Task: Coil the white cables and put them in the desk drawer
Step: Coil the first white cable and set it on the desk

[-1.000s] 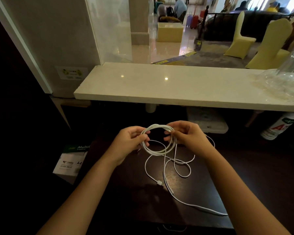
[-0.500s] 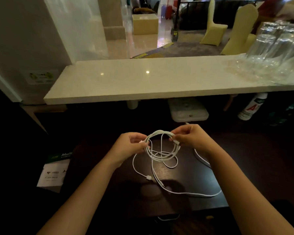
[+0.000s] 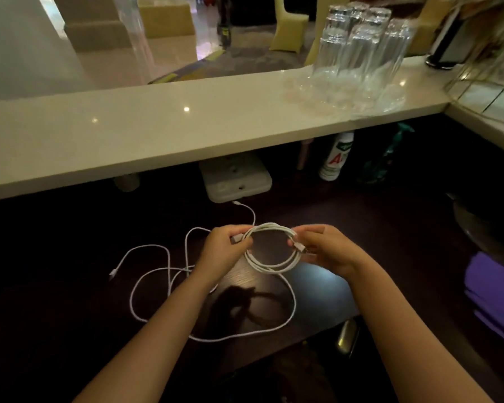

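Note:
A white cable wound into a round coil [image 3: 269,264] hangs between my two hands above the dark desk [image 3: 70,301]. My left hand [image 3: 223,253] pinches the coil's left side, with a plug end showing at my fingertips. My right hand [image 3: 325,251] grips the right side, another plug end by its fingers. A second white cable [image 3: 160,274] lies loose in wide loops on the desk, left of and below my hands. A metal handle [image 3: 346,337] shows at the desk's front edge; the drawer itself is too dark to make out.
A pale stone counter [image 3: 157,132] overhangs the back of the desk. Upturned clear glasses [image 3: 361,50] stand on it at the right. Under it sit a white box [image 3: 234,178] and a white bottle [image 3: 336,157]. A purple object [image 3: 492,289] lies at the right.
The view has swung right and down. The cable's hanging tail has been drawn into the coil, which is now tidy and round. The other cable lies spread at the left.

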The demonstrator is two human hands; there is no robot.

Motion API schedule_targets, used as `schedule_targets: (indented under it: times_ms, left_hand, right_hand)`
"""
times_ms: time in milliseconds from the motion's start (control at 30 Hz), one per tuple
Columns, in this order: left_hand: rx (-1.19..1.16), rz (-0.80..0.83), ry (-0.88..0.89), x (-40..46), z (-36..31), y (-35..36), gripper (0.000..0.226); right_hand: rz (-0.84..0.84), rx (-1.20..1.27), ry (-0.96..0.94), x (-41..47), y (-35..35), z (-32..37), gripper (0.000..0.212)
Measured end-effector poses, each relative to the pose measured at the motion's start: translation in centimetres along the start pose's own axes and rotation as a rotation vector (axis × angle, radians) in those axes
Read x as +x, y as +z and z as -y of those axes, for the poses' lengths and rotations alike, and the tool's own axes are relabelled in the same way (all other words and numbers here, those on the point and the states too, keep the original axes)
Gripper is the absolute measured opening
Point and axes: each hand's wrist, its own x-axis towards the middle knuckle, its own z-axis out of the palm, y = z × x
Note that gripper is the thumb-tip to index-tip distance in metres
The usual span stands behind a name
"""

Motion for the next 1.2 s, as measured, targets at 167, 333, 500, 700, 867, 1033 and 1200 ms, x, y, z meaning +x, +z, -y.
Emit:
schedule_targets:
  times_ms: [167,333,500,700,867,1033,1200]
  left_hand:
    - [0.013,-0.012,-0.09,3.3,-0.5,5.1,0.025]
    - [-0.044,-0.085,-0.28,5.8,0.4,9.5,0.015]
    - [0.158,-0.098,-0.299,8.1,1.9,12.8,0.01]
    - [0.26,-0.101,-0.264,9.4,3.4,15.2,0.018]
    - [0.355,-0.16,-0.155,9.7,5.0,16.3,0.015]
    - [0.38,-0.151,-0.075,9.7,6.5,16.6,0.034]
    - [0.323,-0.112,-0.034,9.3,7.0,16.1,0.035]
  right_hand:
    - [0.048,0.051,0.089,2.1,-6.5,-0.1,0.027]
    - [-0.032,-0.335,0.019,4.9,-10.0,-0.1,0.012]
    - [-0.133,-0.417,0.037,8.3,-11.8,-1.7,0.008]
    - [-0.246,-0.636,0.043,11.6,-12.8,-4.8,0.02]
    - [-0.299,-0.678,0.011,12.4,-12.6,-6.0,0.011]
    - [-0.376,-0.74,-0.081,12.4,-12.3,-7.1,0.012]
    - [-0.383,-0.812,-0.147,12.8,-11.9,-8.0,0.018]
